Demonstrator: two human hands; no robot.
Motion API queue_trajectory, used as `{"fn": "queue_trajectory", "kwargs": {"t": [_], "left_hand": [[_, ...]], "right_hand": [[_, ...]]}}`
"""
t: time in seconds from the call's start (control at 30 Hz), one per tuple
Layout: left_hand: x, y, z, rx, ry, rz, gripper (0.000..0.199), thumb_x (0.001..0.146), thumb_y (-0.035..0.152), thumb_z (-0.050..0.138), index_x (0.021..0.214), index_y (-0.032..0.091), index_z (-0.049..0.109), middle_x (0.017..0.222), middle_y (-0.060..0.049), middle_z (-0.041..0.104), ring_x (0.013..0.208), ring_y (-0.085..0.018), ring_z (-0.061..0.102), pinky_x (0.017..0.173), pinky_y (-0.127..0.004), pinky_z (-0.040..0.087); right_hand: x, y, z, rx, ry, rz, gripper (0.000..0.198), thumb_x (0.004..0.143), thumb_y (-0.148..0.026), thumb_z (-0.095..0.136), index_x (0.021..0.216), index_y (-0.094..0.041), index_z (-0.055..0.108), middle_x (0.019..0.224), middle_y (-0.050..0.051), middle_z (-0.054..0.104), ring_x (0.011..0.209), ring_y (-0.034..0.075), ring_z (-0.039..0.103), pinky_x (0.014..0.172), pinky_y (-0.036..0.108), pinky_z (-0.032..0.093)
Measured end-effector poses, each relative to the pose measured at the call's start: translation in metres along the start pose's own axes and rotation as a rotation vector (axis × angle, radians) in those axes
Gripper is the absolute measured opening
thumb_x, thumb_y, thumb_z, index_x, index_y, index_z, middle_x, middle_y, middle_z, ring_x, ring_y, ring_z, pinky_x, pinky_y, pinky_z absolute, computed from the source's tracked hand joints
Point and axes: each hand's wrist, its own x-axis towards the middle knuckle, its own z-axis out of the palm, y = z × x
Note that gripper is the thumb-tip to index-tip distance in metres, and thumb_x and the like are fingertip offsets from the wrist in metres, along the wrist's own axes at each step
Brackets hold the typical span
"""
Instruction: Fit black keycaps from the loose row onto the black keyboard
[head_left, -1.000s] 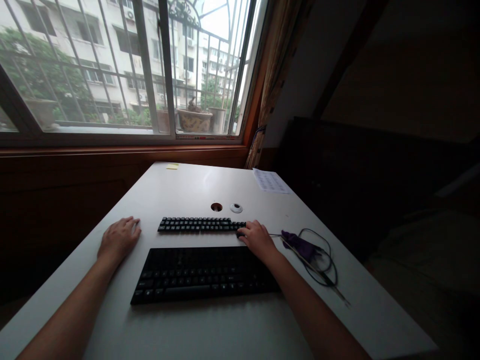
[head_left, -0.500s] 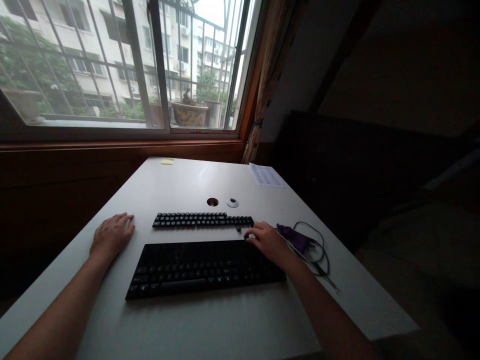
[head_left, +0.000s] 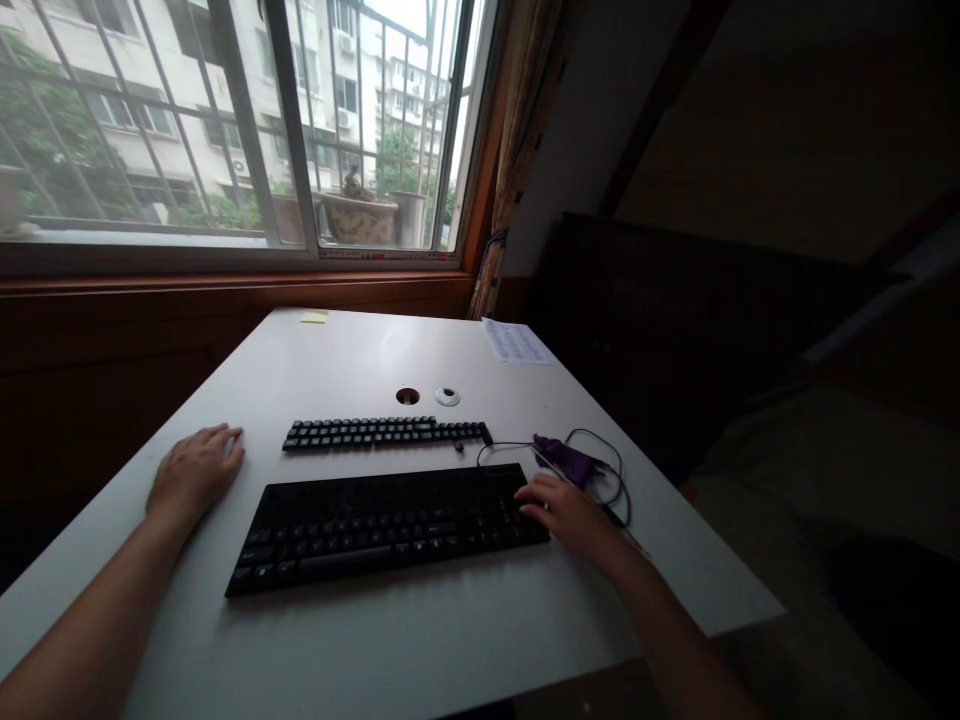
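Observation:
My left hand (head_left: 195, 472) lies flat on the white table, fingers stretched out, holding nothing. My right hand (head_left: 564, 512) is at the right end of a black keyboard (head_left: 375, 530), its thumb and fingers pinched over the number-pad side. The keycap in that pinch is mostly hidden by the fingertips. Behind the keyboard stand rows of black keycaps (head_left: 382, 432), lined up side by side. One loose keycap (head_left: 459, 447) sits apart, just in front of the rows' right part.
A purple cloth (head_left: 568, 462) and a dark cable (head_left: 621, 480) lie right of the keyboard. A cable hole (head_left: 408, 396) and its round white cover (head_left: 448, 397) are farther back. Printed paper (head_left: 517, 342) and yellow notes (head_left: 314, 317) lie near the far edge, below a window.
My right hand has carried a keycap from the gap behind the keyboard to the keyboard's right side. My left hand stays resting on the table. The view has shifted slightly right.

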Motion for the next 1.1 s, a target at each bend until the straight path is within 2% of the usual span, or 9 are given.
{"fn": "queue_trajectory", "kwargs": {"t": [0.33, 0.63, 0.8, 0.93, 1.03, 1.1], "left_hand": [[-0.001, 0.001, -0.002, 0.005, -0.017, -0.019, 0.051, 0.104, 0.040, 0.041, 0.141, 0.014, 0.065, 0.152, -0.017, 0.060, 0.135, -0.034, 0.056, 0.117, -0.050, 0.042], [-0.001, 0.005, -0.007, 0.008, -0.032, -0.043, 0.052, 0.106, 0.041, 0.039, 0.143, 0.016, 0.065, 0.153, -0.014, 0.060, 0.134, -0.033, 0.056, 0.117, -0.050, 0.041], [-0.002, 0.003, -0.004, -0.020, -0.006, -0.035, 0.048, 0.103, 0.039, 0.046, 0.141, 0.015, 0.066, 0.152, -0.015, 0.061, 0.134, -0.033, 0.056, 0.115, -0.050, 0.042], [-0.002, 0.003, -0.003, -0.028, -0.002, -0.034, 0.050, 0.104, 0.039, 0.043, 0.141, 0.015, 0.066, 0.152, -0.016, 0.060, 0.134, -0.034, 0.056, 0.116, -0.052, 0.042], [-0.001, 0.001, -0.002, -0.029, -0.011, -0.040, 0.051, 0.104, 0.040, 0.042, 0.142, 0.015, 0.065, 0.152, -0.016, 0.060, 0.135, -0.035, 0.056, 0.116, -0.053, 0.042], [0.000, -0.001, 0.000, -0.058, -0.026, -0.042, 0.052, 0.104, 0.041, 0.042, 0.142, 0.014, 0.064, 0.153, -0.017, 0.058, 0.136, -0.036, 0.054, 0.117, -0.055, 0.041]], "right_hand": [[0.006, -0.009, 0.005, -0.009, 0.024, -0.028, 0.021, 0.095, -0.016, 0.062, 0.106, -0.024, 0.079, 0.106, 0.006, 0.077, 0.101, 0.023, 0.073, 0.093, 0.037, 0.058], [0.004, -0.003, 0.009, -0.019, 0.029, -0.039, 0.020, 0.096, -0.016, 0.064, 0.108, -0.022, 0.080, 0.105, 0.007, 0.076, 0.101, 0.024, 0.073, 0.093, 0.036, 0.057], [0.002, -0.002, 0.015, -0.039, 0.062, -0.046, 0.020, 0.095, -0.014, 0.065, 0.106, -0.022, 0.080, 0.102, 0.006, 0.077, 0.100, 0.024, 0.073, 0.091, 0.038, 0.058], [0.000, -0.003, 0.017, -0.033, 0.095, -0.065, 0.021, 0.095, -0.016, 0.065, 0.105, -0.024, 0.081, 0.100, 0.005, 0.076, 0.098, 0.024, 0.072, 0.091, 0.038, 0.058], [-0.003, -0.001, 0.017, 0.002, 0.139, -0.046, 0.023, 0.097, -0.022, 0.065, 0.113, -0.025, 0.081, 0.097, 0.006, 0.075, 0.096, 0.025, 0.070, 0.091, 0.041, 0.058], [-0.007, 0.001, 0.019, 0.043, 0.215, -0.004, 0.029, 0.098, -0.028, 0.064, 0.123, -0.026, 0.078, 0.097, 0.006, 0.072, 0.097, 0.026, 0.069, 0.094, 0.044, 0.058]]}}
